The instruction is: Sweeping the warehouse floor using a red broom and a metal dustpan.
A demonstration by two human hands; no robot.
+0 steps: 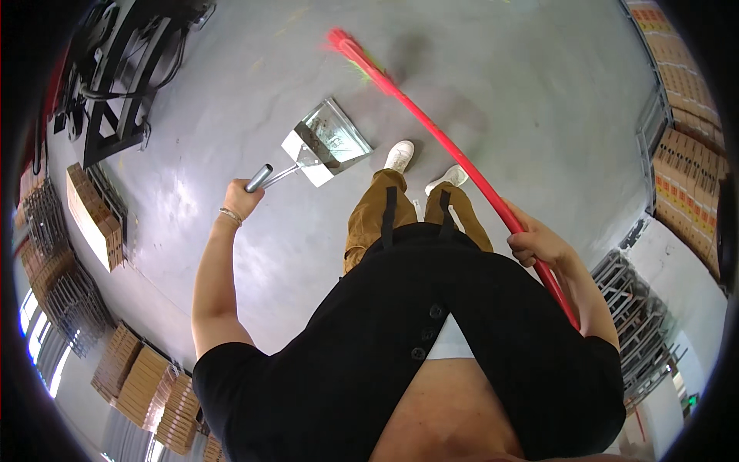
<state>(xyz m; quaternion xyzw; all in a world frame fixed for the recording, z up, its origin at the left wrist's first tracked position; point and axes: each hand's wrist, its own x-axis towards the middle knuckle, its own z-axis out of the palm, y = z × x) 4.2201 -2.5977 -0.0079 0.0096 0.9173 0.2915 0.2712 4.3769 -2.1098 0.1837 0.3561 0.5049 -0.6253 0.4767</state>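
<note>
My left hand (244,201) is closed round the grey handle of a long-handled metal dustpan (343,138). Dark debris shows inside the pan, which is in front of my feet and to their left. A red broom (454,150) runs diagonally across the view, its shaft gripped by my right hand (539,240). The broom's head, with red and yellow-green bristles, points far ahead and left, beyond the dustpan. The shaft's rear end passes beside my right forearm.
Grey floor (539,92) spreads around my white shoes (399,155). A black metal machine frame (115,92) stands at the far left. Stacked cardboard boxes (689,185) line the right, more boxes (92,215) the left. Metal racks (627,319) stand at the near right.
</note>
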